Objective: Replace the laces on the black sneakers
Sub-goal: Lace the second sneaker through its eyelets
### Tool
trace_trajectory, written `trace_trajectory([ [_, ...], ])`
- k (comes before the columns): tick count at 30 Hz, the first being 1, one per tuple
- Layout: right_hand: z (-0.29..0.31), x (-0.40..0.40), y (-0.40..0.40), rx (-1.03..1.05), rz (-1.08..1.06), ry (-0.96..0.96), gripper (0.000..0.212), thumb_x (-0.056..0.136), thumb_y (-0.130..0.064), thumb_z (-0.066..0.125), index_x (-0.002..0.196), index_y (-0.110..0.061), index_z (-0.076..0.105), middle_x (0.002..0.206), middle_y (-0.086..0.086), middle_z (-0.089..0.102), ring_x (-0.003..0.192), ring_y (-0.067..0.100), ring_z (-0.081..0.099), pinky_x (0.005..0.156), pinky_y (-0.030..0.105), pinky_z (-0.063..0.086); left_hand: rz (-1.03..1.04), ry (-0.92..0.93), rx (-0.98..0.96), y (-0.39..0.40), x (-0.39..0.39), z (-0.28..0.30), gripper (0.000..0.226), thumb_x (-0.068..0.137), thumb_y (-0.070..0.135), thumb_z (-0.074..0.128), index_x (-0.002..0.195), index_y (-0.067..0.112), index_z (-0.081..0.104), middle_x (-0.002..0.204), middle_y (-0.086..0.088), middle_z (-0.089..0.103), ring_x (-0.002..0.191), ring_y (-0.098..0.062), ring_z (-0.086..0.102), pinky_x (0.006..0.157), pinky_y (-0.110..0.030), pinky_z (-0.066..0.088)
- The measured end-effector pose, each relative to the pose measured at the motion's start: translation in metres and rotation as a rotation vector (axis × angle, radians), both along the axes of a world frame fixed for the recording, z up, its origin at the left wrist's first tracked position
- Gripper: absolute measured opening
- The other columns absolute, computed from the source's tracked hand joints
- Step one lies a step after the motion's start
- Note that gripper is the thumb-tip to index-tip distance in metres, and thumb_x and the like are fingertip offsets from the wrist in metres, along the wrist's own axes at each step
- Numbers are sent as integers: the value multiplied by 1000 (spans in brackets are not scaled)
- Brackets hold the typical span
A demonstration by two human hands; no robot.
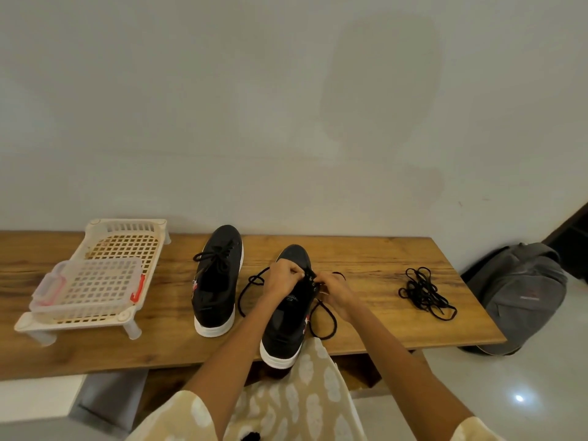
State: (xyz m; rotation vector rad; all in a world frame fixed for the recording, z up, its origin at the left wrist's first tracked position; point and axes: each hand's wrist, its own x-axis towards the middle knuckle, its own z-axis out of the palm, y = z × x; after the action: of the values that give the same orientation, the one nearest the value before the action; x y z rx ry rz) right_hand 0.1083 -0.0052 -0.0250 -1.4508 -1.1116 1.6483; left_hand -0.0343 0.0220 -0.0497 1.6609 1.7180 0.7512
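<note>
Near sneaker (288,308), centre of frame, heel overhanging the front edge of the wooden bench (366,249): this is the one you are working on. Your left hand (281,278) and right hand (334,292) meet over its eyelets near the toe end. Fingers of both are curled in a pinch at the lace (251,288); exactly which strand or eyelet each holds is too small to tell. The lace runs slack in loops off both sides of the shoe, on the bench left of centre and lower right of the shoe.

Judgement: this shoe is mid-lacing, only the rows nearest the toe engaged. Whether you are pulling an old lace out or threading a new one in cannot be read from this view.

Second sneaker (216,281), just left of centre: laced, with a bow tied. Old or new lace, unknown.

Loose bundle of black laces (424,292), right of centre on the bench, well apart from both shoes, untouched.

Left to do, by estimate: finish this shoe and tie off; status of the other unconfirmed.

Outward: white plastic rack (95,272) at left carrying a clear lidded box (86,284); grey backpack (521,297) on the floor at far right.
</note>
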Motion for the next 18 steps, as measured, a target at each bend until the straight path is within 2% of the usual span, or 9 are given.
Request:
trace_trajectory([
  [5, 3, -3, 4, 17, 22, -68, 27, 100, -22, 44, 107, -3, 62, 88, 5, 62, 78, 14, 61, 63, 20, 51, -3, 66, 8, 0, 1, 0, 15, 89, 13, 61, 96, 15, 74, 97, 0, 72, 91, -16, 65, 78, -32, 54],
  [7, 3, -3, 9, 32, 35, -111, 31, 101, -24, 43, 110, -3, 63, 92, 5, 65, 80, 15, 63, 64, 20, 52, -7, 66, 15, -1, 0, 2, 15, 89, 10, 59, 93, 19, 69, 86, 4, 70, 86, -15, 65, 76, -36, 54],
  [9, 0, -2, 14, 46, 44, -173, 25, 99, -20, 49, 106, -2, 65, 93, 7, 67, 79, 15, 65, 63, 20, 54, -19, 31, 31, -2, -3, 2, 14, 88, 9, 58, 92, 22, 57, 77, 7, 66, 79, -14, 63, 73, -39, 54],
  [12, -3, -6, 19, 52, 7, -221, 16, 96, -15, 54, 94, -2, 62, 86, 9, 66, 73, 15, 63, 58, 20, 54, -62, 28, 45, -3, -4, 2, 17, 89, 9, 57, 99, 21, 50, 80, 5, 65, 77, -15, 61, 69, -39, 52],
  [14, -1, -10, 21, 79, -8, -313, 15, 96, -15, 52, 86, -6, 57, 82, 11, 63, 69, 16, 60, 54, 20, 53, -115, 54, 60, -2, -5, 5, 24, 90, 8, 57, 110, 22, 56, 89, 2, 67, 84, -16, 62, 70, -36, 51],
  [16, 3, -11, 26, 133, -60, -416, 16, 97, -16, 48, 86, -5, 54, 80, 11, 62, 65, 16, 58, 51, 21, 51, -195, 134, 68, 0, -7, 10, 34, 89, 6, 55, 117, 23, 63, 106, 1, 68, 102, -17, 60, 80, -34, 51],
  [18, 17, -10, 35, 160, -182, -303, 18, 98, -13, 42, 93, -2, 55, 78, 9, 60, 59, 15, 57, 48, 20, 49, -225, 175, 44, 6, -8, 13, 38, 87, 6, 51, 114, 25, 68, 119, 4, 65, 118, -18, 53, 92, -33, 45],
])
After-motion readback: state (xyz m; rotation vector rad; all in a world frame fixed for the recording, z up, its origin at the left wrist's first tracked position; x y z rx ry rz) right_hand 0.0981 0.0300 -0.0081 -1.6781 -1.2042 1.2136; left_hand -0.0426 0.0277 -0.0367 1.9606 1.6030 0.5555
